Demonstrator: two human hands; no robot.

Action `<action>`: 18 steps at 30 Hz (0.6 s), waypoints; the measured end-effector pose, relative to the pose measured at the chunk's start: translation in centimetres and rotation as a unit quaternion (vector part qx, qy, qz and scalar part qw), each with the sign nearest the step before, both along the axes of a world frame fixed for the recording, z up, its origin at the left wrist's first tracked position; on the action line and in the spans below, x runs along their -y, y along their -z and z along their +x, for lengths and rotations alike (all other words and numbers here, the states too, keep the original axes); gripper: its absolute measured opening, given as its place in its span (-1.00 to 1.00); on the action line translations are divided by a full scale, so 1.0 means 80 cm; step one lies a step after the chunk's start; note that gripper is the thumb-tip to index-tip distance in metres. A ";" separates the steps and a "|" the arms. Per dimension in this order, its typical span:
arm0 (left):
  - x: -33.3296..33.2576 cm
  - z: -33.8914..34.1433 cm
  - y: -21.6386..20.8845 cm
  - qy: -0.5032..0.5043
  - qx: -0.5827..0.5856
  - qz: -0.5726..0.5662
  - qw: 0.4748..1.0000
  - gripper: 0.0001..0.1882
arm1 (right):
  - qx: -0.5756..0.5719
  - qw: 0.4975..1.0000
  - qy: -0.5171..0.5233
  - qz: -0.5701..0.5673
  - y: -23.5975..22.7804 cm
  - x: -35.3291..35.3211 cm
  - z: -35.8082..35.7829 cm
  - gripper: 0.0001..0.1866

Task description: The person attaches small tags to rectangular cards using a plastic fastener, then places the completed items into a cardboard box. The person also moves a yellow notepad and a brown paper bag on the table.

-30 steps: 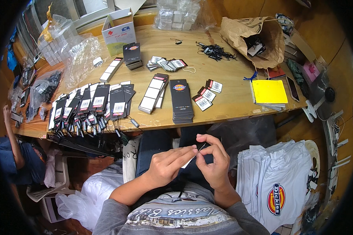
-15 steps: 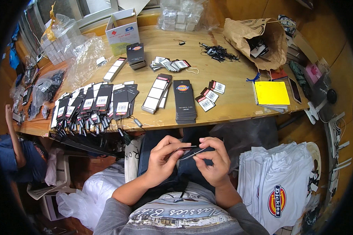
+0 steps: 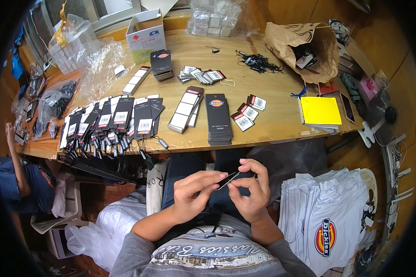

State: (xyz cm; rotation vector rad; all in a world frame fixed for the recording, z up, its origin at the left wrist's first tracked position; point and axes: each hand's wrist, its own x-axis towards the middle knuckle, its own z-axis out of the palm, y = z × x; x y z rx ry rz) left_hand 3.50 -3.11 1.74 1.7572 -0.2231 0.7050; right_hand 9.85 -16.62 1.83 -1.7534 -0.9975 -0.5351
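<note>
Black card tag [image 3: 228, 180] is held between the left hand [image 3: 195, 190] and the right hand [image 3: 250, 190], pinched in each grip; its long edge is tilted upward to the right grip, with neither hand placed nearer; ahead of both grips the bench [image 3: 282, 94] is seen

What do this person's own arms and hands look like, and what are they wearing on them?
Both the left hand and right hand are bare, with no gloves, rings or watch that I can see. The forearms are uncovered too. The grey sleeves are plain and end near the elbows.
</note>
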 end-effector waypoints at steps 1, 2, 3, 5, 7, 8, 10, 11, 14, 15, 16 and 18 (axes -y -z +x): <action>0.000 -0.001 -0.001 0.005 0.004 0.012 1.000 -0.75 | -0.004 1.000 0.002 0.000 0.000 0.000 -0.001 -0.79; 0.000 -0.001 -0.002 0.010 0.008 0.025 1.000 -0.74 | -0.012 1.000 -0.002 0.003 0.000 0.000 -0.001 -0.79; 0.000 -0.002 -0.002 0.015 0.012 0.037 0.999 -0.73 | -0.020 1.000 -0.006 0.005 0.001 0.000 -0.001 -0.79; -0.003 0.002 0.000 0.009 0.054 0.097 0.994 -0.75 | -0.034 0.999 -0.012 0.014 0.001 -0.001 -0.002 -0.79; -0.006 0.004 -0.002 0.017 0.065 0.122 0.990 -0.77 | -0.047 0.998 -0.017 0.027 0.000 -0.002 -0.002 -0.80; -0.007 0.005 -0.004 0.030 0.056 0.118 0.991 -0.78 | -0.047 0.998 -0.020 0.023 0.001 -0.002 -0.001 -0.81; -0.013 0.006 -0.004 0.069 0.027 0.075 0.994 -0.79 | -0.048 0.998 -0.027 0.017 0.002 -0.003 0.001 -0.82; -0.019 0.007 0.001 0.095 0.008 0.037 0.995 -0.80 | -0.043 0.998 -0.037 0.011 0.000 -0.004 0.001 -0.83; -0.019 0.007 0.013 0.145 -0.070 -0.165 0.973 -0.85 | -0.029 0.998 -0.060 -0.007 -0.004 -0.010 -0.002 -0.83; -0.017 0.007 0.013 0.156 -0.098 -0.245 0.952 -0.87 | -0.027 0.998 -0.064 -0.008 -0.004 -0.010 -0.003 -0.83; -0.014 0.006 0.008 0.163 -0.119 -0.307 0.930 -0.92 | -0.024 0.997 -0.068 -0.009 -0.003 -0.010 -0.004 -0.83; -0.018 0.004 0.010 0.154 -0.119 -0.233 0.953 -0.92 | -0.026 0.997 -0.079 -0.006 0.000 -0.011 -0.004 -0.83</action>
